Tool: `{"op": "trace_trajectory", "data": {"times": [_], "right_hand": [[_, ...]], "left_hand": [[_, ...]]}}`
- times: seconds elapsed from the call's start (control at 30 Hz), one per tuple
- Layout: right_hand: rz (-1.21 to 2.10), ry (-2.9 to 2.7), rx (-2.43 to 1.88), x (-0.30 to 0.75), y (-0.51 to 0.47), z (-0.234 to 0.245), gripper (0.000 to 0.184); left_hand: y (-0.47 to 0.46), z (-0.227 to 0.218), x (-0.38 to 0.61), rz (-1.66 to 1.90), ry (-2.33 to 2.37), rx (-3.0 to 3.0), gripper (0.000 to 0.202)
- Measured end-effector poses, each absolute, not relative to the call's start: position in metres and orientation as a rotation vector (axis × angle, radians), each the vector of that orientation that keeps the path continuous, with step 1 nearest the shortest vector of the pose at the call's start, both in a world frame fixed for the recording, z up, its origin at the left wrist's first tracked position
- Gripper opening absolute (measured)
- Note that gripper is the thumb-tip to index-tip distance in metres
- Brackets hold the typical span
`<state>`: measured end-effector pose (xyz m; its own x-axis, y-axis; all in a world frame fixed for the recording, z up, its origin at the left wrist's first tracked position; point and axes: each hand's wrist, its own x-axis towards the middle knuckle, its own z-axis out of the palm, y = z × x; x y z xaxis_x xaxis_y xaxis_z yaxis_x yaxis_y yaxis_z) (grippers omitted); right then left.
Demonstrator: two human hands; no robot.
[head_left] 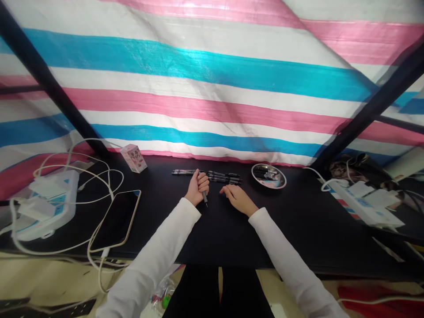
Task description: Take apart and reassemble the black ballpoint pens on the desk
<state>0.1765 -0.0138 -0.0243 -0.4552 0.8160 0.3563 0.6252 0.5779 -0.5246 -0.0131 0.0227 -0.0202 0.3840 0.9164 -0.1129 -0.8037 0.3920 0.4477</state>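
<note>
White sleeves (149, 247) reach over black desk (281, 221). L hand (197, 187) closed round black pen (205, 198), tip down; R hand (239, 199) open, resting on desk just right of it, fingers slightly curled. More pens (225, 177) lie in row just past L hand, round dish (268, 176) right of them.

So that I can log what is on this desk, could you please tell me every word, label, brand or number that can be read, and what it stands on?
No text here is legible enough to quote.
Small pink-and-white box: printed marks on its front, too small to read.
White power strip on the left: blue-marked label, too blurred to read.
White power strip on the right: blue-marked label, too blurred to read.
Black pen in the left hand: any printing too small to tell.
</note>
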Motion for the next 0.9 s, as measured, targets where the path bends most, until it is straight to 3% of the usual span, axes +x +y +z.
{"op": "trace_trajectory", "data": {"times": [0.9], "right_hand": [[0.38, -2.284, -1.154, 0.177, -0.014, -0.0247, 0.043]], "left_hand": [[0.0195, -0.018, -0.0122, 1.03, 0.23, 0.128, 0.027]]}}
